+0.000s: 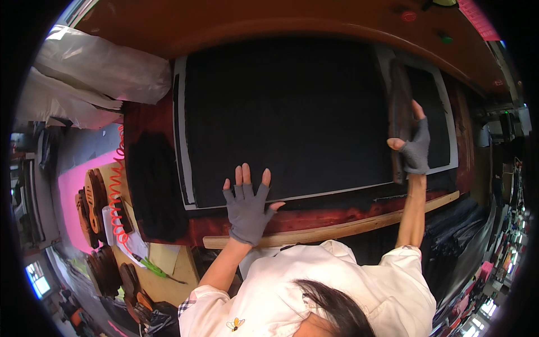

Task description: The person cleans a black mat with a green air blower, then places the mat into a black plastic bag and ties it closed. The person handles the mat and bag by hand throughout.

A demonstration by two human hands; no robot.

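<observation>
Centre: large black rectangular sheet on red-brown table. Left hand on sheet's lower edge. Right of centre: long dark brown bar in right hand. Upper left: crumpled translucent plastic. Left, beside sheet: fuzzy black cloth; farther left, coiled red cord. Below sheet: pale wooden strip.

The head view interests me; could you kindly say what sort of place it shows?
Probably a leather or fabric workshop: a large flat black sheet lies on a reddish-brown table, with a coiled red hose to the left.
</observation>
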